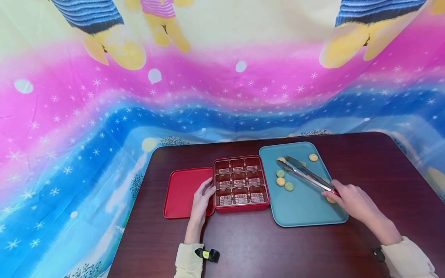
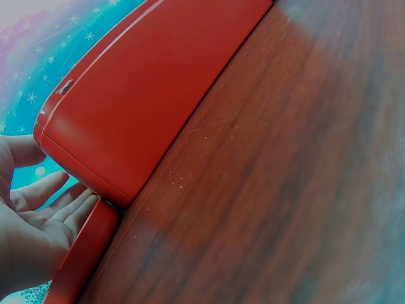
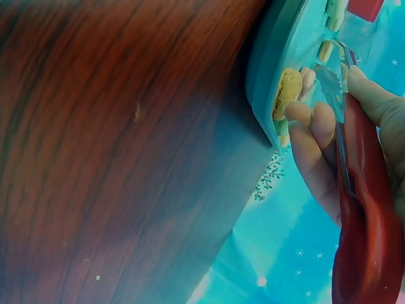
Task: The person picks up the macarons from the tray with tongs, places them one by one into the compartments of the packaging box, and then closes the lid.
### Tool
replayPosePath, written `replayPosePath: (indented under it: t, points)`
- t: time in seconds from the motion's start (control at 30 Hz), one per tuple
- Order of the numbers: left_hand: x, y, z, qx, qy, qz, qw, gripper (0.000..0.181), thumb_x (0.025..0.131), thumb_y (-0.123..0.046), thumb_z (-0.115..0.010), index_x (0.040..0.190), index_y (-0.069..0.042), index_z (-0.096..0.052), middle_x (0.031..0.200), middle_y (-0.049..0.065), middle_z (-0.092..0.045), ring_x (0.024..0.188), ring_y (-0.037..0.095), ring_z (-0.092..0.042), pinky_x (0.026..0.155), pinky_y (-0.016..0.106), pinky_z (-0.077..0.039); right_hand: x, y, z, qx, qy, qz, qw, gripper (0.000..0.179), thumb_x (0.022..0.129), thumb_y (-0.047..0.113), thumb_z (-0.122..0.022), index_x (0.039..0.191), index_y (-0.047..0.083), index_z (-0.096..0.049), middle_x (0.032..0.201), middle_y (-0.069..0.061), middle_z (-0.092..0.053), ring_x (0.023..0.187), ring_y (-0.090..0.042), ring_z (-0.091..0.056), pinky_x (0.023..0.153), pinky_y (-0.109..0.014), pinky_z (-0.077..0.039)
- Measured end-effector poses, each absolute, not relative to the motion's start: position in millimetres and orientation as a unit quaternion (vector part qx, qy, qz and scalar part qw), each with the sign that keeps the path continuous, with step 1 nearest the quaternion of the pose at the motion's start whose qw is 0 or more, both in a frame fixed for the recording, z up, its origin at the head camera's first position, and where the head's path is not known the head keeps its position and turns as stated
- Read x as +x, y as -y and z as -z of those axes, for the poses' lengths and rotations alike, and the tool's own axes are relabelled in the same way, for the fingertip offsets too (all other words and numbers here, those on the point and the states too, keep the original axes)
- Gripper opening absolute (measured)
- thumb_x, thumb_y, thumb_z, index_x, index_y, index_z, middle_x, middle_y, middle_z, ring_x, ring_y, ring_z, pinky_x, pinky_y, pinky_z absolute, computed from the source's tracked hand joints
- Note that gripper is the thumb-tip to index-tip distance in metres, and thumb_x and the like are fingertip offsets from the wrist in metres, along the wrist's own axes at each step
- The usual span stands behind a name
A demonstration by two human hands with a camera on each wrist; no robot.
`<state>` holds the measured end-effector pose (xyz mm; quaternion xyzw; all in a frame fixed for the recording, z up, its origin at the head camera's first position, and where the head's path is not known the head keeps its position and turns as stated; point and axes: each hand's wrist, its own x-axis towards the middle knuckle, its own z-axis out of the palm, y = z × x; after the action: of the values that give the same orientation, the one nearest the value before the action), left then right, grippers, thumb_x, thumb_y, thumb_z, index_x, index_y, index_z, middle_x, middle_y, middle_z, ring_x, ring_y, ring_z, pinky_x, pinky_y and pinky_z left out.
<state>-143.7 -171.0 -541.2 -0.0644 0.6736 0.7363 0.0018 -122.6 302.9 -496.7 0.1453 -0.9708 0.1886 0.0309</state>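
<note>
My right hand (image 1: 351,199) grips a pair of tongs (image 1: 313,178) with red handles. The tongs' tips point to the far left of a blue-green tray (image 1: 306,212), over some of the macarons there. Several yellow and green macarons lie on the tray, among them a green macaron (image 1: 289,186) and a yellow macaron (image 3: 288,92). My left hand (image 1: 202,199) touches the left side of a red box (image 1: 242,208), its thumb at the rim. A brown insert (image 1: 240,180) divides the box into several compartments. Below the left hand's fingers lies a red lid (image 1: 185,193).
Box, lid and tray stand side by side on a dark wooden table (image 1: 250,247), lid at left, tray at right. The box's right edge sits close to the tray. Behind the table hangs a printed cloth (image 1: 215,104) with snowflakes.
</note>
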Motion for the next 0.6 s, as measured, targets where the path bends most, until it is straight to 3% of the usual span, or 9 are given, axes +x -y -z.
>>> replayPosePath:
  t: [0.6]
  points:
    - [-143.2, 171.1, 542.2, -0.068, -0.667, -0.742, 0.004, 0.052, 0.102, -0.014, -0.064, 0.150, 0.000, -0.051, 0.152, 0.021, -0.051, 0.145, 0.032, -0.044, 0.119, 0.048, -0.033, -122.6, -301.7, 495.0, 0.144, 0.971, -0.186, 0.031, 0.031, 0.091, 0.023, -0.081, 0.098, 0.002, -0.058, 0.061, 0.004, -0.036, 0.049, -0.011, -0.034, 0.044, -0.027, -0.032]
